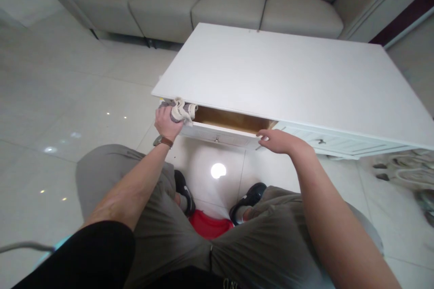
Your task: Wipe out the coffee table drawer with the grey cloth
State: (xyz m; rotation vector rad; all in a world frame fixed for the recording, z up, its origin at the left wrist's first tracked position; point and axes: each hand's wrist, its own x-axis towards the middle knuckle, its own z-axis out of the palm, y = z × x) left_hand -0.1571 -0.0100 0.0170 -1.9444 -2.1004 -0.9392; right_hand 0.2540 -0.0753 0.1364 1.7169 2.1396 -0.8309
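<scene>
A white coffee table (pixel 271 67) stands in front of me with its left drawer (pixel 233 138) pulled partly out. Bare wood shows inside the drawer. At the drawer's left end, my left hand (pixel 168 123) is closed around a bunched grey and cream cloth (pixel 183 111), which rests against the drawer's edge. My right hand (pixel 276 140) is at the drawer's right front corner, its thumb and fingers apart and touching or very near the front panel's top edge. A small metal knob (pixel 217 139) sits on the drawer front.
A grey sofa (pixel 227 11) lines the far side. The table's right drawer (pixel 339 137) is closed. A red plastic object (pixel 210 226) lies between my feet on the glossy tiled floor (pixel 84 90). Shoes (pixel 383 171) are at the right, and a grey hose or cable (pixel 27 246) is at lower left.
</scene>
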